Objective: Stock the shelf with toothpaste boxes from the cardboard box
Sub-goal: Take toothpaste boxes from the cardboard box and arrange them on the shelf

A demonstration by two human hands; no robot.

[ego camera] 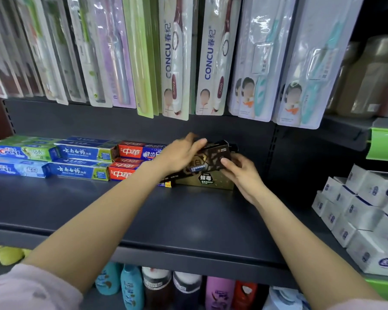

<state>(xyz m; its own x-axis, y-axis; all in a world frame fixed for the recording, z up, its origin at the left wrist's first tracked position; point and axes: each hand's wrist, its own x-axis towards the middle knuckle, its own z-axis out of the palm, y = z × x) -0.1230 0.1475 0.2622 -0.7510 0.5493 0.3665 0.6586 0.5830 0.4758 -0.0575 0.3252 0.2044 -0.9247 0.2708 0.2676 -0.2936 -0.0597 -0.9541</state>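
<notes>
A dark brown-and-gold toothpaste box [213,156] is tilted above another gold box [207,182] that lies on the dark grey shelf [143,211]. My left hand [180,153] lies over the tilted box's left end and top. My right hand [242,173] grips its right end from below. To the left, the shelf holds stacked rows of red toothpaste boxes [130,154], blue-and-white boxes [83,153] and Crest boxes [20,152]. The cardboard box is out of view.
Toothbrush packs [173,57] hang just above the hands. White small boxes [363,211] are stacked on the neighbouring shelf at right. Bottles [157,289] stand on the shelf below. The shelf's front part in front of the toothpaste rows is bare.
</notes>
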